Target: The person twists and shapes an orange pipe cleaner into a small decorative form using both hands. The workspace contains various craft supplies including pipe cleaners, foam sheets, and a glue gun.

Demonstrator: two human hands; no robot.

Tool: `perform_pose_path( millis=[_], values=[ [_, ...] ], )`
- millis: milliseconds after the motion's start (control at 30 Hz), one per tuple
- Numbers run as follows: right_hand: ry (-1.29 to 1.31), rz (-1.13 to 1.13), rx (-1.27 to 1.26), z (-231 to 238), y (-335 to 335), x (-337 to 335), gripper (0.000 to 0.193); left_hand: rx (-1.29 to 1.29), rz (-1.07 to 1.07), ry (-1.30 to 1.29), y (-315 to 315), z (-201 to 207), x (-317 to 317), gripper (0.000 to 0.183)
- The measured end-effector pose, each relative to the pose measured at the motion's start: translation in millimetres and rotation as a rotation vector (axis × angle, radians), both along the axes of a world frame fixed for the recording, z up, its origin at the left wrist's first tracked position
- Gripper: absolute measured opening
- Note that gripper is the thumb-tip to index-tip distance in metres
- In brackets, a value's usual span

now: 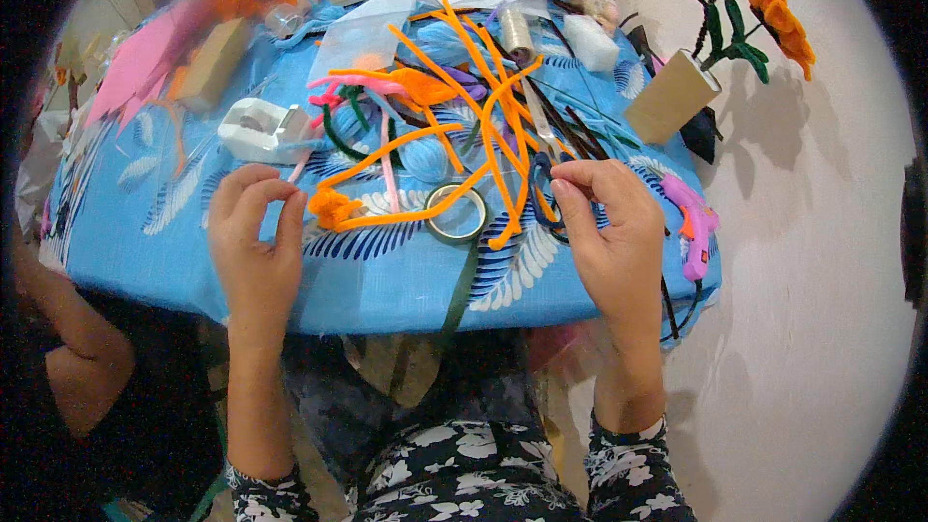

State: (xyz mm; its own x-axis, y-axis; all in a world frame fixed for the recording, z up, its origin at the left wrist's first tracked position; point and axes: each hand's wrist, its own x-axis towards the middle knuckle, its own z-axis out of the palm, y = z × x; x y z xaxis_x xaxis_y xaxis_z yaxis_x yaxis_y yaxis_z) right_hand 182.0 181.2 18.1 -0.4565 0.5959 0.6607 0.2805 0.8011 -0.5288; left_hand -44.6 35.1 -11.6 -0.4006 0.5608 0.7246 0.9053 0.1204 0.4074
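Note:
Over the front of the table, my left hand (253, 237) is raised with thumb and forefinger pinched together. My right hand (617, 232) makes a similar pinch; whatever either one holds is too small to make out. Between them lie orange pipe cleaners (387, 222), one ending in a fuzzy curl (333, 209) near my left fingertips. A tape roll (462, 237) rests among them, and a dark green ribbon (464, 282) hangs over the table edge below it. Beside my right fingertips are scissors (537, 188) with dark blue handles. A light blue yarn ball (425, 159) sits behind the roll.
A white tape dispenser (253, 131) stands at left; a pink glue gun (693, 222) lies at the right edge. Behind it, a tan box (670, 101) holds an orange fuzzy flower (781, 24). A thread spool (516, 34) stands farther back. Another person's arm (82, 348) shows at left.

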Motion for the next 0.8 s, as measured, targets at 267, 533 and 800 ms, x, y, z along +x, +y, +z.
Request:
perform_pose_path(
  millis=[267,533,800],
  values=[
    [-0.055,0.081,0.020,-8,1,4,0.008,-0.009,-0.121,-0.138,9,13,-5,0.004],
    [0.021,0.167,0.081,-18,-15,-12,0.007,0.134,-0.198,-0.650,-16,15,-39,0.017],
    [0.266,0.082,0.106,-34,-17,-19,0.011,0.165,-0.216,-0.832,-22,6,-43,0.015]
  ],
)
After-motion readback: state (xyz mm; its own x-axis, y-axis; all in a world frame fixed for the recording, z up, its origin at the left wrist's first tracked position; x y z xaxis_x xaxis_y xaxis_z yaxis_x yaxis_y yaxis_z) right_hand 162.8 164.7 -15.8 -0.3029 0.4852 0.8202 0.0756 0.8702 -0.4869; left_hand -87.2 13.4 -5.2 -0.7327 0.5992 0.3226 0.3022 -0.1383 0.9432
